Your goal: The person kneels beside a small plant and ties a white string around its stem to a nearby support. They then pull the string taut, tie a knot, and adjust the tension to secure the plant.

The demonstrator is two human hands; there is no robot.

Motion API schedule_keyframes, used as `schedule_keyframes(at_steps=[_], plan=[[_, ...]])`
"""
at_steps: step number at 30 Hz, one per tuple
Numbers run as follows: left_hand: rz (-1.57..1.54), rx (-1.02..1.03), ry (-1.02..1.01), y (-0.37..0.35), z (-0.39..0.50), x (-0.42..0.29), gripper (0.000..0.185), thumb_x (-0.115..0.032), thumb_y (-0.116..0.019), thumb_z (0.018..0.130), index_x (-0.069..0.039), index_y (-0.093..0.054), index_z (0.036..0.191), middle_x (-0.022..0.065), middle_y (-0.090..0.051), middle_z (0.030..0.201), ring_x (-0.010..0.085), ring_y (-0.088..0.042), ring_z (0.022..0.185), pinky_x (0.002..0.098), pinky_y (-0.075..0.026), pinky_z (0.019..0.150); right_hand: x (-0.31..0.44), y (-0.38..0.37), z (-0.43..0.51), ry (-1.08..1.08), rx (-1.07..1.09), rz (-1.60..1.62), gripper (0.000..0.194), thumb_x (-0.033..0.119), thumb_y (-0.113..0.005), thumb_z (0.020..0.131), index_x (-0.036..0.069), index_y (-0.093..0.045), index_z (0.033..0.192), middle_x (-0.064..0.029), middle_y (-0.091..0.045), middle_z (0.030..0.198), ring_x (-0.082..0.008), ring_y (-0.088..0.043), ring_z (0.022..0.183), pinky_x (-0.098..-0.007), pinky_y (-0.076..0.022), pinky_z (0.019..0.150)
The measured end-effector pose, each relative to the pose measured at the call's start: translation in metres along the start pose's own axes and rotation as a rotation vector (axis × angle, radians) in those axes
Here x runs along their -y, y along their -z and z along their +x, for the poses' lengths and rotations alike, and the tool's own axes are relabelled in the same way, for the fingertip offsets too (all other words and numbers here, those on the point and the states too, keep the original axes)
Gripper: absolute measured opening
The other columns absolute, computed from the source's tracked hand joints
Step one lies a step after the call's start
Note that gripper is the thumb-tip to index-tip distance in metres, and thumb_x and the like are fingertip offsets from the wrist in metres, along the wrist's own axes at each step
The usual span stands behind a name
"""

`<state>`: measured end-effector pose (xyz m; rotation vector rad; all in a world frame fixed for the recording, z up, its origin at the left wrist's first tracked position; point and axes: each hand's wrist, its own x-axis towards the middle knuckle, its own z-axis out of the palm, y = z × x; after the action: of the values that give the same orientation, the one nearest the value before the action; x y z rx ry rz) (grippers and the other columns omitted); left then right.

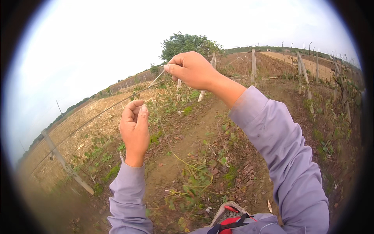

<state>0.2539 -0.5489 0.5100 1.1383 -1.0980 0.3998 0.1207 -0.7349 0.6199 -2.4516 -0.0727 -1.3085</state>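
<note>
My right hand (pixel 191 70) is raised, its thumb and forefinger pinching one end of a short white string (pixel 156 78). The string slants down from the fingertips to a dark trellis wire (pixel 102 112), where it meets the wire. Below the wire is my left hand (pixel 135 128), with fingers curled and thumb close to the forefinger. Whether anything thin lies between them cannot be made out. To its right, a thin pale line (pixel 164 131) runs down towards a leafy vine (pixel 194 175) near the ground.
A leaning post (pixel 67 162) stands at left beside the wire. More posts (pixel 253 65) and a row of vines (pixel 344 96) rise at right. At my waist is an open bag (pixel 230 212) with red and black parts. Straw-covered ground (pixel 96 114) and a tree (pixel 188 45) lie beyond.
</note>
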Motion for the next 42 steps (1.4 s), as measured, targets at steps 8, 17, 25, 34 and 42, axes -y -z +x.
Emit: schedule_keyframes(at_steps=[8,17,25,34,42], plan=[[0.24,0.109,-0.337,-0.012,0.058,0.015,0.024,-0.01,-0.067,0.101,-0.002,-0.072,0.123,0.0043,-0.065,0.099,0.0144,-0.059,0.082,0.0306,-0.05,0.077,0.002,-0.044,0.042,0.16,-0.107,-0.294,0.028,0.035,-0.066,0.098,0.011,-0.08,0.094,-0.0096,-0.076,0.088,-0.0326,-0.072,0.085,-0.0468,-0.0571,0.076],[0.639,0.113,-0.294,0.033,0.009,-0.012,0.018,-0.017,-0.068,0.103,0.0,-0.073,0.104,0.0049,-0.062,0.081,0.0141,-0.059,0.072,0.0325,-0.046,0.065,0.007,-0.055,-0.005,0.24,-0.291,-0.209,0.032,0.036,-0.071,0.098,0.005,-0.078,0.096,-0.0134,-0.072,0.086,-0.0314,-0.067,0.076,-0.0457,-0.0549,0.074],[0.03,0.312,0.08,0.027,-0.049,-0.055,0.022,-0.02,-0.065,0.106,0.001,-0.072,0.103,-0.0014,-0.062,0.075,0.0055,-0.056,0.063,0.025,-0.045,0.057,0.012,-0.106,-0.082,-0.477,0.178,0.982,0.036,0.037,-0.063,0.107,0.002,-0.071,0.101,-0.0034,-0.066,0.08,-0.0112,-0.058,0.066,-0.0277,-0.0428,0.053],[0.12,0.359,-0.1,0.006,-0.175,-0.023,0.027,-0.019,-0.076,0.095,-0.001,-0.072,0.115,0.0135,-0.072,0.096,0.0235,-0.069,0.08,0.0324,-0.053,0.067,-0.019,-0.092,-0.257,-0.766,-0.095,1.536,0.036,0.029,-0.055,0.111,0.007,-0.059,0.083,-0.0004,-0.049,0.068,-0.0088,-0.038,0.055,-0.0271,-0.0357,0.05],[-0.108,0.808,0.086,-0.099,-0.333,0.001,0.055,-0.035,-0.065,0.102,-0.001,-0.056,0.145,0.0188,-0.069,0.121,0.0382,-0.064,0.115,0.048,-0.046,0.105,0.018,0.004,-0.457,-0.922,-0.304,1.233,0.032,0.03,-0.059,0.11,0.003,-0.063,0.092,-0.0064,-0.058,0.071,-0.0099,-0.043,0.054,-0.0273,-0.0386,0.049]])
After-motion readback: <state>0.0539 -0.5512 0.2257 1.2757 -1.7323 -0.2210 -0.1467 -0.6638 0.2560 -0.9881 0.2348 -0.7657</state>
